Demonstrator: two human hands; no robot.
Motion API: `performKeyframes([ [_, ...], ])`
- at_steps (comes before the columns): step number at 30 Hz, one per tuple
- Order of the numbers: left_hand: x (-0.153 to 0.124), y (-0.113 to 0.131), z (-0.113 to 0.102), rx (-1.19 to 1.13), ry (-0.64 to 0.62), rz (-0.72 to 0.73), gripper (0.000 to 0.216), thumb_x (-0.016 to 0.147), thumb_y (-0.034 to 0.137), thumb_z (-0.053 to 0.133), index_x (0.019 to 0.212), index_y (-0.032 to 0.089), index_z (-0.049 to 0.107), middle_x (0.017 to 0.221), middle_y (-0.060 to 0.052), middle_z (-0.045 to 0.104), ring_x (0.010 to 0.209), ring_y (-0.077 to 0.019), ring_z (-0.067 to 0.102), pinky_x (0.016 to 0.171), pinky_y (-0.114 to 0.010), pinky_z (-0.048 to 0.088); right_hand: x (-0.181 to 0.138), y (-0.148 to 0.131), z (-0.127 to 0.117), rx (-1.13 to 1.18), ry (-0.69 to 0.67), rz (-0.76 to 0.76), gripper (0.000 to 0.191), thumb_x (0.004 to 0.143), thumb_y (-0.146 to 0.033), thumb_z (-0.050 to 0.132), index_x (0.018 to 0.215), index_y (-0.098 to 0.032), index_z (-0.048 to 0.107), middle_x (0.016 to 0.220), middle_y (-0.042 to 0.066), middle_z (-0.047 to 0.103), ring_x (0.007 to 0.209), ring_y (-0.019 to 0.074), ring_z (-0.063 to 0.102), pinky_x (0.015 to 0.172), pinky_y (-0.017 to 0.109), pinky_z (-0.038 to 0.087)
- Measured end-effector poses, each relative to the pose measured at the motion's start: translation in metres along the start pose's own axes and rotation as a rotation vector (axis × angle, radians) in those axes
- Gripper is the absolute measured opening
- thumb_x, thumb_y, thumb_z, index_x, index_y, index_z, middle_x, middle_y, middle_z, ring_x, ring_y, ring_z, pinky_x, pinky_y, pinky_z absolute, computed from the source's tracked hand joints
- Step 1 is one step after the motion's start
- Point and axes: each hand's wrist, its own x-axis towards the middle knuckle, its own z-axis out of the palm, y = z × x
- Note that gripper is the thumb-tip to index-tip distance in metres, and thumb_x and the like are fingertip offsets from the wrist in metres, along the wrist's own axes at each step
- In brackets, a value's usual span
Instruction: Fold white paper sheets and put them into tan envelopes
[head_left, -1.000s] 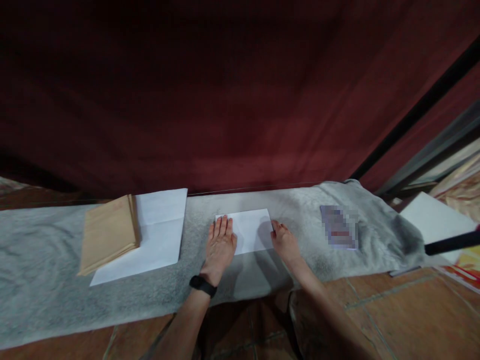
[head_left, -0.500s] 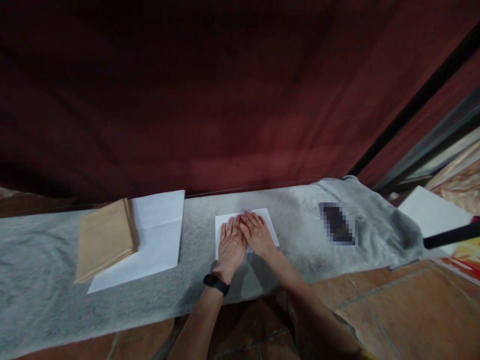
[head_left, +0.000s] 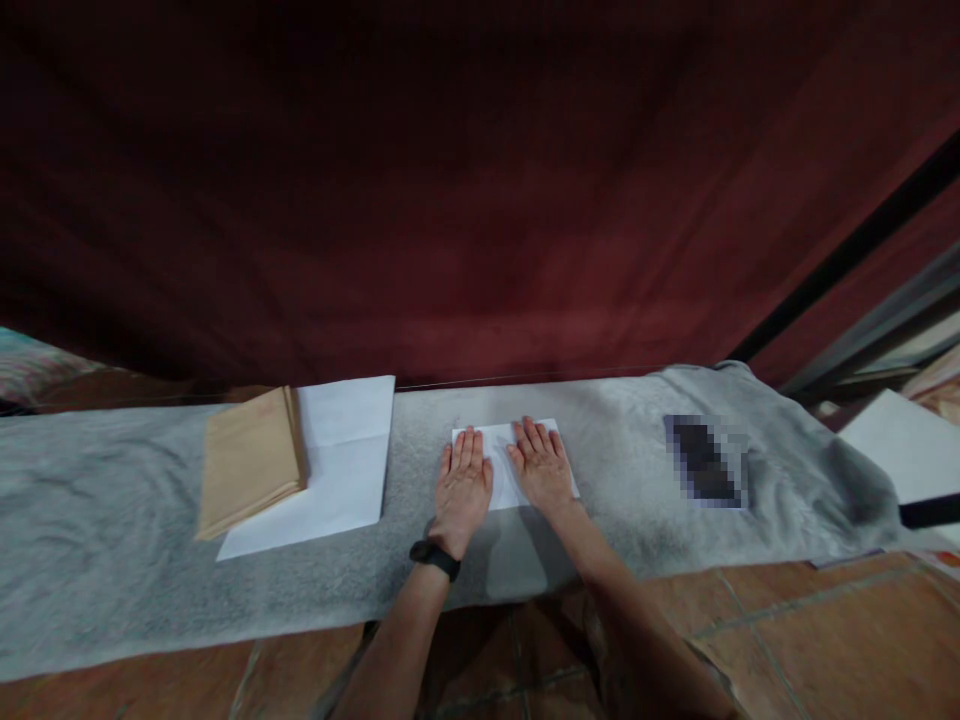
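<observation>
Dark red curtain fabric (head_left: 450, 200) fills the upper half of the view and hangs down to the far edge of a long strip of grey, felt-like cloth (head_left: 112, 540). The cloth runs from left to right over a reddish-brown tiled surface (head_left: 825, 640).

Near the middle of the cloth, closer to its far edge than its near one, lies a small rectangular piece of folded white paper (head_left: 501, 475). Both hands rest on it, palms down and fingers stretched out flat, gripping nothing. The left hand (head_left: 465, 485), with a black band (head_left: 435, 557) on its wrist, covers the paper's left end, and its heel lies on the cloth. The right hand (head_left: 541, 465) lies just beside it on the paper's right half, fingertips near the paper's far edge. A narrow strip of white shows between the two hands.

Well to the left on the cloth sits a larger white sheet with a crease across it (head_left: 345, 460), one corner reaching the cloth's far edge. A stack of tan paper envelopes (head_left: 251, 460) lies over that sheet's left side. Toward the cloth's right end is a small dark object (head_left: 705, 462), too blurred to identify. Past the cloth's right end, another white sheet (head_left: 900, 445) lies on the tiles, with a black bar (head_left: 930, 512) at its near side.
</observation>
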Motion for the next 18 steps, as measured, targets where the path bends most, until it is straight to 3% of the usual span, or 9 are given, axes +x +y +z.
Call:
performKeyframes([
  [12, -0.005, -0.014, -0.016, 0.125, 0.050, -0.115, 0.055, 0.099, 0.025, 0.032, 0.148, 0.001, 0.043, 0.155, -0.019, 0.042, 0.148, -0.0284, 0.035, 0.124, -0.048, 0.023, -0.020, 0.040, -0.009, -0.109, 0.092, 0.116, 0.057, 0.107, -0.042, 0.028, 0.152, -0.011, 0.042, 0.155, 0.017, 0.044, 0.142, 0.0342, 0.043, 0.118, 0.056, 0.025],
  [15, -0.010, -0.002, -0.015, 0.081, 0.089, -0.037, 0.056, 0.100, 0.023, 0.031, 0.150, 0.001, 0.039, 0.159, -0.019, 0.037, 0.150, -0.0276, 0.031, 0.125, -0.047, 0.023, -0.023, 0.033, -0.013, -0.089, 0.106, 0.121, 0.060, 0.107, -0.042, 0.027, 0.153, -0.006, 0.039, 0.156, 0.020, 0.041, 0.145, 0.0349, 0.039, 0.119, 0.058, 0.023],
  [18, -0.015, 0.018, -0.009, 0.012, 0.048, 0.101, 0.056, 0.100, 0.022, 0.030, 0.154, 0.006, 0.034, 0.161, -0.015, 0.035, 0.152, -0.0242, 0.027, 0.125, -0.045, 0.024, -0.026, 0.015, -0.016, 0.001, 0.066, -0.010, 0.058, 0.107, -0.041, 0.024, 0.156, -0.010, 0.034, 0.161, 0.015, 0.034, 0.149, 0.0296, 0.032, 0.122, 0.051, 0.023],
])
